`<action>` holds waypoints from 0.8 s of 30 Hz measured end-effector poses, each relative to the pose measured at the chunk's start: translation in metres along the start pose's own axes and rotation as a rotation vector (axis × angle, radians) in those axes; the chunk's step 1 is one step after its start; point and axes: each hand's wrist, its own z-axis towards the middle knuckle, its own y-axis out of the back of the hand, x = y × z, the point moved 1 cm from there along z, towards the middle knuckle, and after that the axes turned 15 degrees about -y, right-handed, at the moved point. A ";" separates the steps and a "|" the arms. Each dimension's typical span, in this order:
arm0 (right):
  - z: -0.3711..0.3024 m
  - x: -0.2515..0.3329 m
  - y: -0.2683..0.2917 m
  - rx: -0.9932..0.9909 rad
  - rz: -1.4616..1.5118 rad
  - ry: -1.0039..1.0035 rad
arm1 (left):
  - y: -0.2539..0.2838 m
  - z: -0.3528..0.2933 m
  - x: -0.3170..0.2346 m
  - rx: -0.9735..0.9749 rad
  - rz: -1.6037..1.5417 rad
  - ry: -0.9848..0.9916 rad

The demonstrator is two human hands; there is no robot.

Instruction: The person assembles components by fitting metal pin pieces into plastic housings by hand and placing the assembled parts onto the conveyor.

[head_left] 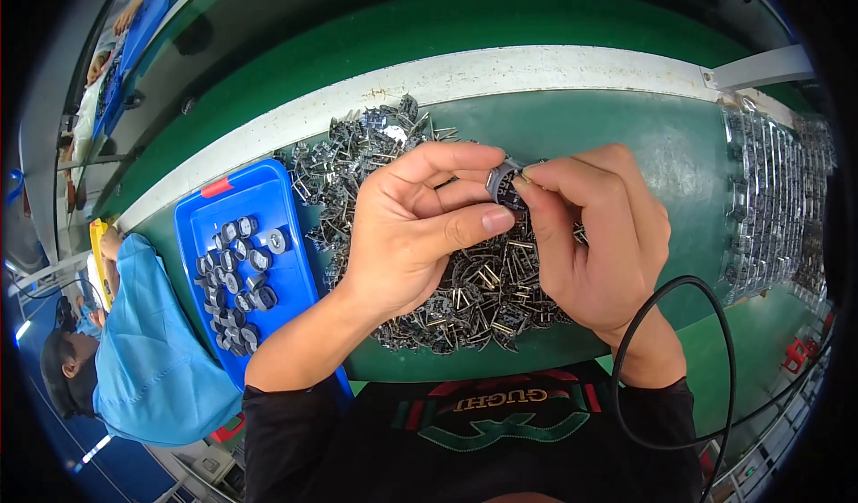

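Between thumb and fingers, my left hand [420,222] grips a small round part with a grey rim and a dark face [506,188]. My right hand [599,222] pinches at the right edge of that part, its thumb and forefinger closed; whatever tiny piece they hold is mostly hidden. Beneath both hands spreads a heap of small black parts with metal pins [487,302]. To the left stands a blue tray [290,275] with several similar round grey-and-black parts [234,271] in it.
Clear plastic packs of dark parts [760,199] lie at the right end of the green table [643,137]. A white rail [536,67] runs along the far edge. A black cable [728,342] loops by my right forearm. A person in blue [156,351] sits at the left.
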 end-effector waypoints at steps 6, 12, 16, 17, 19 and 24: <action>-0.002 -0.009 -0.007 0.032 -0.094 0.079 | 0.002 -0.001 -0.001 -0.059 0.082 0.004; -0.004 -0.011 -0.021 -0.125 -0.218 0.233 | -0.004 0.003 -0.008 -0.072 0.146 -0.056; 0.005 -0.019 -0.017 -0.055 -0.139 0.277 | 0.004 0.003 -0.013 -0.046 0.150 -0.114; 0.009 -0.022 -0.013 -0.028 -0.161 0.275 | 0.002 0.004 -0.016 -0.096 0.208 -0.112; 0.018 -0.027 -0.001 -0.025 -0.129 0.262 | 0.001 0.009 -0.030 -0.075 0.260 -0.161; 0.030 -0.080 0.045 0.154 -0.252 -0.118 | 0.017 0.064 -0.079 0.103 1.216 -0.268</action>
